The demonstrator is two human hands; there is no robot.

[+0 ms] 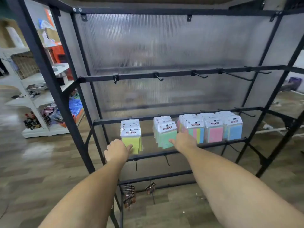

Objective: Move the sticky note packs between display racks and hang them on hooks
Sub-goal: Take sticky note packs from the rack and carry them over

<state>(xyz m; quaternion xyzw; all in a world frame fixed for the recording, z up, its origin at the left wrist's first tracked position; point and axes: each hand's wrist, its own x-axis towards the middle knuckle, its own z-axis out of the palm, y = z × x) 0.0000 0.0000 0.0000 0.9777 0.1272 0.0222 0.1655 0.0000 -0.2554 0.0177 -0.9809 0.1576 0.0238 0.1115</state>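
Note:
Several stacks of sticky note packs hang on the middle bar of a black display rack [164, 74]: yellow packs [131, 137] at the left, green packs [165, 134], striped multicolour packs [191, 127], pink packs [213, 129] and blue packs [234, 127] to the right. My left hand [117, 151] reaches to the lower left edge of the yellow packs, its thumb against them. My right hand [184, 142] reaches between the green and multicolour packs, fingers hidden behind the hand. Whether either hand grips a pack is not visible.
The upper bar carries several bare hooks [158, 77]. Lower bars have bare hooks [167, 160] and small dark packets [129, 195] hanging near the floor. A white shelf unit [37, 99] with goods stands at the left. The floor is wood-patterned.

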